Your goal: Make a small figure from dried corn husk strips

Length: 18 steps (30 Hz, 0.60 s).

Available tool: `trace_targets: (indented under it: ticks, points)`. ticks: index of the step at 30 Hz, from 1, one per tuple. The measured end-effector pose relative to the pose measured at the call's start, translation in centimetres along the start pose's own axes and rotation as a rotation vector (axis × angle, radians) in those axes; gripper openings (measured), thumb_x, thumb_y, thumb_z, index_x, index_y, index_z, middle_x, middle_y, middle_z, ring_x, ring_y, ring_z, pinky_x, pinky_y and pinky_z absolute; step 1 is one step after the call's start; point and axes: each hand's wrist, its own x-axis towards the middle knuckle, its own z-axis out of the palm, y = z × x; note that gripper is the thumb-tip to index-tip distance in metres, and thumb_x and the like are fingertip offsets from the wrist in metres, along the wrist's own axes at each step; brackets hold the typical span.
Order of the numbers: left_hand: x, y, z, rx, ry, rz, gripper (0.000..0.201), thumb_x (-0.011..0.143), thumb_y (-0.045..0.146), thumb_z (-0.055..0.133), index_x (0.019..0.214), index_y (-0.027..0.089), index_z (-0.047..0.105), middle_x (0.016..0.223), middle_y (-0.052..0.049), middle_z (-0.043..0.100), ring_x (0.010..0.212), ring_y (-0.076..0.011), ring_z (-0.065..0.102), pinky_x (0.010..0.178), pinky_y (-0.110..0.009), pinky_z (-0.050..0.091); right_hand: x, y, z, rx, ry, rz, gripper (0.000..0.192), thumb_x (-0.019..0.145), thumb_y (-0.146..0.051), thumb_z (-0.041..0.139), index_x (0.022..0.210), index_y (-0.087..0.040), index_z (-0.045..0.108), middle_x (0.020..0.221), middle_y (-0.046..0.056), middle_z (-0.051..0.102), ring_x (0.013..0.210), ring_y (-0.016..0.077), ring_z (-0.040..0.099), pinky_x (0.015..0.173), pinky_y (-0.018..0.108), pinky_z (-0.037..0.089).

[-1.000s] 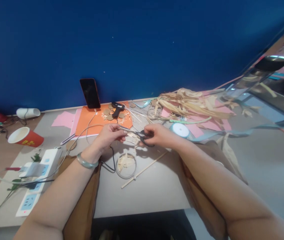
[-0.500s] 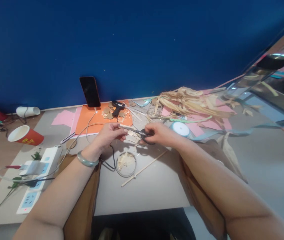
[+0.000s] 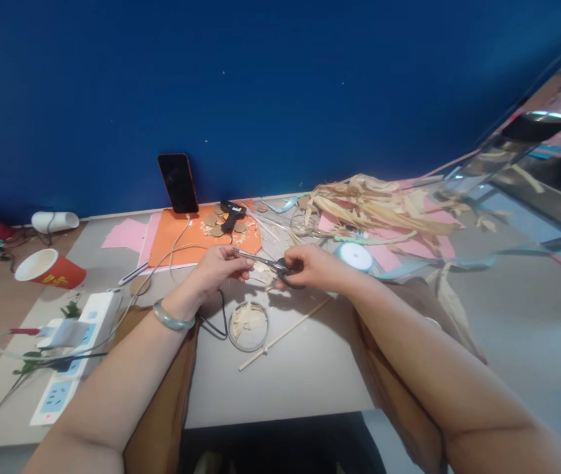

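Note:
My right hand (image 3: 305,265) grips the dark handles of a pair of scissors (image 3: 269,261), whose blades point left. At the blade tips, my left hand (image 3: 224,268) is closed in a pinch; what it holds is too small and covered by the fingers to name. A jade-like bangle (image 3: 174,318) circles my left wrist. Below the hands lies a round ring (image 3: 249,327) with pale husk pieces inside. A thin wooden stick (image 3: 285,336) with a small knot rests diagonally beside it.
A black glue gun (image 3: 232,214) and round discs lie on orange paper (image 3: 182,237). A phone (image 3: 178,183) leans on the blue partition. Dried husks (image 3: 374,204) and a white spool (image 3: 353,256) sit right; a paper cup (image 3: 51,268) and power strip (image 3: 76,359) stand left.
The scissor blades look closer together and have turned slightly beside my left fingertips. Both hands keep nearly the same place.

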Motion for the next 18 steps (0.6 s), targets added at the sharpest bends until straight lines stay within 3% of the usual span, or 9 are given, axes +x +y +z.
trace_targets:
  ticks: [18]
  points:
    - [0.15, -0.31, 0.0, 0.028, -0.031, -0.022, 0.021, 0.063, 0.026, 0.078, 0.069, 0.01, 0.065, 0.054, -0.003, 0.063, 0.048, -0.0099, 0.057, 0.051, -0.022, 0.047, 0.01, -0.25, 0.21, 0.045, 0.048, 0.023, 0.035, 0.059, -0.037, 0.069, 0.052, -0.018, 0.04, 0.049, -0.006, 0.04, 0.052, 0.0075, 0.034, 0.049, 0.022, 0.023]
